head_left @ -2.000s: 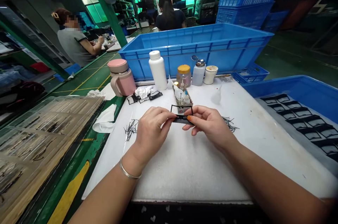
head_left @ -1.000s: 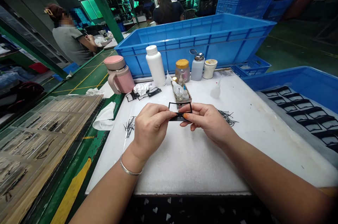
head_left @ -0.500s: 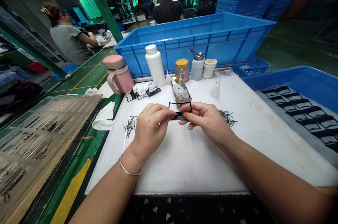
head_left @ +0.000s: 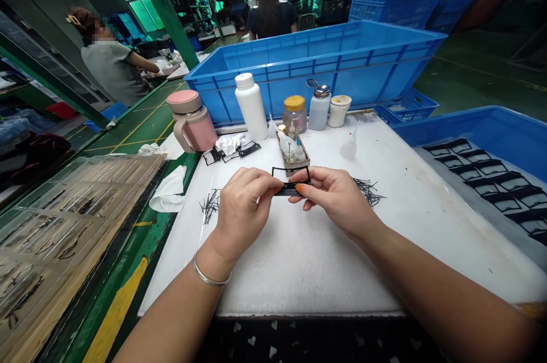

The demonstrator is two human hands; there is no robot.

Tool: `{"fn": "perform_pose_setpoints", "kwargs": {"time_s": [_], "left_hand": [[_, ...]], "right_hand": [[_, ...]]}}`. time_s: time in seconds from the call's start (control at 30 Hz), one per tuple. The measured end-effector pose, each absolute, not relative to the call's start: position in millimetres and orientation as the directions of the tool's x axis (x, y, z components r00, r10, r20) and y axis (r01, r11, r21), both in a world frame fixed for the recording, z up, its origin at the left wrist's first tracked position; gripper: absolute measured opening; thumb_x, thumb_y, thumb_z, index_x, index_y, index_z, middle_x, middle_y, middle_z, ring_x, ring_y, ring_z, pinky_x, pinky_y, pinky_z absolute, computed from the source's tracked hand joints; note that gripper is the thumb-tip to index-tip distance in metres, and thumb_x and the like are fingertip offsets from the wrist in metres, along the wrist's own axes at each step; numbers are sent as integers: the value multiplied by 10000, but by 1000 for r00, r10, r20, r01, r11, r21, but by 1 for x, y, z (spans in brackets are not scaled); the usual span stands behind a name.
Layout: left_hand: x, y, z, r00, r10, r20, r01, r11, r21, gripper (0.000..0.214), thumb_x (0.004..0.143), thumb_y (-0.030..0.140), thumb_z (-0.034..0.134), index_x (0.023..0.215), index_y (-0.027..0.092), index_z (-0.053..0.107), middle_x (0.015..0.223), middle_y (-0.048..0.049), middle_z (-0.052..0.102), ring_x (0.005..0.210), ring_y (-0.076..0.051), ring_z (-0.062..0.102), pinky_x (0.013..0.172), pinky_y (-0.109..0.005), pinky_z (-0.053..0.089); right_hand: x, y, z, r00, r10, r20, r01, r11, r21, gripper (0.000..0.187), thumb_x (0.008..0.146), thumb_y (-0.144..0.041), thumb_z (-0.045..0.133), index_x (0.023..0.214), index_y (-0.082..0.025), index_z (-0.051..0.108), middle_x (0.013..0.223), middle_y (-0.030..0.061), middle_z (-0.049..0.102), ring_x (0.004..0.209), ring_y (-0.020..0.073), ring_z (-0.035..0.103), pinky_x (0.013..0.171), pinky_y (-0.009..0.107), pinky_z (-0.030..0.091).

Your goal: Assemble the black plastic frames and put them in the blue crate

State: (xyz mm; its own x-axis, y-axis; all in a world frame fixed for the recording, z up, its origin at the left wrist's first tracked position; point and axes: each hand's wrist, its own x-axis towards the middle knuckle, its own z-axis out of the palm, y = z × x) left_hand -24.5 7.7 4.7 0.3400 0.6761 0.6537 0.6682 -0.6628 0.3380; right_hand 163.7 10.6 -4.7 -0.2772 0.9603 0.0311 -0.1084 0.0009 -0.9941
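A thin black rectangular frame (head_left: 287,171) is held just above the white foam pad (head_left: 307,255), in the middle of the bench. My left hand (head_left: 243,209) pinches its left end between thumb and fingers. My right hand (head_left: 337,195) pinches its near edge from the right, fingers curled. Small heaps of thin black strips lie on the pad to the left (head_left: 210,204) and to the right (head_left: 368,190) of my hands. Right behind the frame stands a small open tin (head_left: 292,153) with tiny bottles in it.
At the back stand a pink mug (head_left: 193,121), a white bottle (head_left: 250,105), a yellow-lidded jar (head_left: 296,113), a dispenser bottle (head_left: 319,105) and a big blue crate (head_left: 325,66). A blue bin of black frames (head_left: 491,180) sits right, clear trays (head_left: 64,220) left. Two people work far behind.
The view tilted down slightly two seconds ago. Since then my hands and the frame have hardly shifted; only the fingers have adjusted a little on its edge.
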Motion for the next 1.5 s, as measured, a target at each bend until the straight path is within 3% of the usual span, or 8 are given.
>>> {"fn": "perform_pose_setpoints", "kwargs": {"time_s": [0.47,0.87,0.93,1.03,1.2,1.33,1.5], "left_hand": [[-23,7,4,339,654,676,679,-668,306,150,889,111,559,893,199,680,825,-26,658,791,-157,569,712,-302,446],[-18,4,5,338,624,704,664,-688,291,130,867,101,601,896,199,681,843,-20,660,806,-151,570,733,-304,463],[-18,4,4,304,653,694,649,-675,351,112,861,135,622,925,206,679,871,-26,654,821,-155,577,736,-305,489],[-19,6,4,207,759,617,549,-613,569,121,853,186,637,972,201,657,949,-48,633,881,-159,590,703,-268,545],[-22,11,2,102,923,372,307,-385,870,266,795,216,703,1045,190,614,904,-39,648,858,-149,625,659,-208,558],[-22,13,1,122,958,260,238,-283,929,192,794,253,713,963,172,669,802,-24,666,716,-118,625,610,-179,525],[-22,12,5,121,966,228,214,-249,944,149,787,275,727,874,166,675,756,-3,651,697,-101,609,593,-151,499]], "right_hand": [[162,9,-2,-264,962,63,-124,31,-992,187,786,-260,688,934,-148,659,884,54,706,772,184,711,572,227,520],[161,8,-3,-187,976,115,-50,107,-993,105,773,-218,694,836,-140,663,768,27,674,628,140,669,571,229,513],[160,8,-3,-185,976,116,-52,108,-993,99,776,-215,695,828,-139,658,774,26,669,626,136,665,570,226,512],[160,7,-3,-184,976,114,-53,106,-993,101,779,-220,695,829,-142,656,802,28,669,631,137,667,574,228,514],[160,7,-4,-173,978,116,-69,105,-992,104,779,-221,699,830,-142,656,799,23,665,624,130,663,569,223,516],[161,8,-5,-188,973,133,-84,119,-989,101,783,-220,698,829,-139,660,808,21,665,633,125,663,581,220,521],[160,10,-5,-199,973,115,-116,93,-989,127,766,-227,711,833,-135,654,799,17,664,637,136,678,577,219,524]]}}
